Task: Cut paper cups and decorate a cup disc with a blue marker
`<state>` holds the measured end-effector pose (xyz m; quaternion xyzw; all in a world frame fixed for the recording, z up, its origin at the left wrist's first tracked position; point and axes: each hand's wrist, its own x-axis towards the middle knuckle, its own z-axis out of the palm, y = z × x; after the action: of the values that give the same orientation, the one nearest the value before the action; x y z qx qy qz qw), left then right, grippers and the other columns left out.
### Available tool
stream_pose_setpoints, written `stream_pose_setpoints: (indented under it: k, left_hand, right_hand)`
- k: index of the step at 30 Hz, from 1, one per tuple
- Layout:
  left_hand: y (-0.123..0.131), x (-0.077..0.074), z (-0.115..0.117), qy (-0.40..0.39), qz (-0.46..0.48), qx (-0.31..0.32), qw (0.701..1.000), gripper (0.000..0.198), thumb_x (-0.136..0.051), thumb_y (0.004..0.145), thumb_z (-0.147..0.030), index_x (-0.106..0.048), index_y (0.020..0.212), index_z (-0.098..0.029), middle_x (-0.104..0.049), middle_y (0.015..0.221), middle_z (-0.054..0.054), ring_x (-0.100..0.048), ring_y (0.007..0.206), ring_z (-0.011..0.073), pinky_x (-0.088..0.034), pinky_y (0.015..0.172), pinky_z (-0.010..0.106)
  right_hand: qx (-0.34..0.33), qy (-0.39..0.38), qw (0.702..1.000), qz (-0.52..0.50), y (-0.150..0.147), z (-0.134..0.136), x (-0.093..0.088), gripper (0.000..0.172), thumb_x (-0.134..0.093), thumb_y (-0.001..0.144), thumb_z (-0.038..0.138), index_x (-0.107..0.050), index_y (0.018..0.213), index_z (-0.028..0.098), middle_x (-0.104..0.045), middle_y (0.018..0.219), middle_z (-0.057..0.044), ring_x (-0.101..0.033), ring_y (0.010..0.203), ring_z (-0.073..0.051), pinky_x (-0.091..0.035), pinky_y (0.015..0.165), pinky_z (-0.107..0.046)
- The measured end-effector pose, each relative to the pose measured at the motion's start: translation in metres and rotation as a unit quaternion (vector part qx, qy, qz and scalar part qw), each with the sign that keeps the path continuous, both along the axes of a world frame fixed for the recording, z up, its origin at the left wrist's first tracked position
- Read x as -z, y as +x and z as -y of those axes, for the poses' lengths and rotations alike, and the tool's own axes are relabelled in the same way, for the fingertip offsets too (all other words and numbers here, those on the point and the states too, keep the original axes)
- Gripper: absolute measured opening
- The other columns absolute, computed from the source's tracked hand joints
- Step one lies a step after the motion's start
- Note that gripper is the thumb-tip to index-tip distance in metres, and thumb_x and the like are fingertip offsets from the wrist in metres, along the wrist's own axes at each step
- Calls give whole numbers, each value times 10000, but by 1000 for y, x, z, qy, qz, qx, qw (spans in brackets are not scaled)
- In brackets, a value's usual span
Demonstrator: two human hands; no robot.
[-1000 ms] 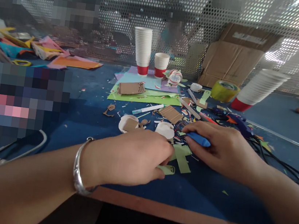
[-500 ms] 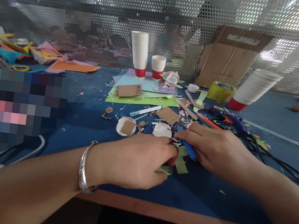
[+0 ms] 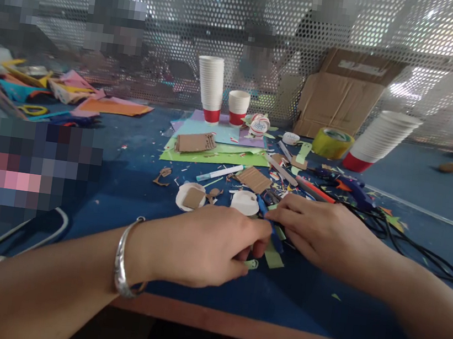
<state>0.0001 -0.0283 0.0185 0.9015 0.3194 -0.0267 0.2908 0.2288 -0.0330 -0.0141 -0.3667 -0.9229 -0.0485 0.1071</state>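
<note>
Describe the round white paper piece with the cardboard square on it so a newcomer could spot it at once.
On the blue table, find the left hand, then look just past it, short of the green paper. There, to the left of a similar white piece, lies the round white paper piece. The brown cardboard square on it sets it apart.

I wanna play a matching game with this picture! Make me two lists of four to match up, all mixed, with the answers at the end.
Things:
1. left hand
2. tape roll
3. paper with a drawn face
4. right hand

Clues:
A. pale green, beside a thumb
B. bare-wristed, fingers at a blue tool
C. silver bracelet on its wrist
D. yellow, near leaning cardboard

Pairs: 1-C, 2-D, 3-A, 4-B
</note>
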Motion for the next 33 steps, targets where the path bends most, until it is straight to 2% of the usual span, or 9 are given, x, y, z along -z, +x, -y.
stream_pose_setpoints:
  k: [3, 5, 8, 13, 18, 21, 25, 29, 33]
  left_hand:
    - [-1, -3, -5, -12, 45, -41, 998, 107, -651, 824, -221, -575, 899, -227, -647, 766, -53, -583, 668, 112, -376, 560, 242]
    - [-1, -2, -11, -18, 101, -80, 992, 121, -665, 827, -227, -553, 870, -215, -625, 778, -48, -573, 680, 106, -403, 577, 235]
    - [-1, 3, -20, -46, 217, -131, 966, 196, -691, 830, -225, -507, 894, -207, -583, 804, -43, -558, 696, 95, -455, 620, 229]
    - [1, 9, -30, -57, 330, -194, 922, 275, -738, 797, -208, -492, 919, -191, -598, 822, -25, -588, 742, 100, -491, 657, 229]
    - [5, 8, -27, -71, 356, -221, 905, 312, -769, 779, -225, -499, 932, -189, -638, 820, -14, -633, 736, 109, -527, 650, 228]
    - [7, 8, -24, -75, 359, -224, 903, 323, -784, 776, -256, -507, 930, -190, -654, 815, -11, -652, 738, 118, -544, 651, 233]
    - [7, 8, -22, -63, 372, -218, 900, 306, -775, 793, -250, -514, 940, -187, -672, 808, -9, -666, 732, 119, -551, 661, 233]
    - [6, 11, -23, -83, 358, -198, 909, 267, -738, 830, -262, -573, 1022, -176, -697, 855, 21, -684, 775, 141, -567, 705, 264]
    - [7, 13, -25, -117, 330, -176, 920, 124, -691, 858, -256, -612, 883, -164, -688, 779, 21, -651, 715, 129, -537, 670, 255]
  right_hand:
    - [4, -52, 999, 3, 1, -1, -1, 221, -485, 843, 65, -669, 919, 161, -654, 932, -77, -654, 763, -164, -486, 663, -272]
    - [8, -51, 999, 1, 1, -1, -2, 192, -493, 843, 80, -661, 894, 158, -645, 910, -70, -633, 711, -158, -473, 626, -275]
    - [19, -30, 999, -8, 0, 0, -5, 194, -484, 867, 90, -662, 882, 165, -647, 886, -63, -627, 712, -166, -458, 621, -286]
    - [63, -29, 984, -161, -5, 6, -11, 177, -516, 960, 216, -683, 1016, 199, -702, 882, -36, -652, 776, -167, -488, 698, -294]
    - [105, -93, 954, -263, -9, 9, -12, 153, -577, 945, 285, -706, 956, 202, -683, 783, -2, -603, 642, -124, -454, 571, -247]
    - [101, -132, 942, -290, -12, 10, -12, 141, -586, 938, 280, -701, 934, 199, -653, 750, 11, -565, 600, -107, -435, 543, -230]
    - [98, -138, 938, -302, -15, 11, -12, 134, -584, 930, 250, -679, 858, 187, -616, 713, 15, -530, 599, -106, -418, 543, -224]
    - [121, -146, 929, -320, -15, 11, -11, 146, -592, 932, 273, -658, 830, 191, -586, 664, 24, -513, 562, -105, -402, 519, -226]
    - [128, -163, 922, -327, -14, 10, -9, 169, -597, 940, 317, -658, 833, 203, -576, 640, 34, -503, 525, -100, -389, 496, -233]
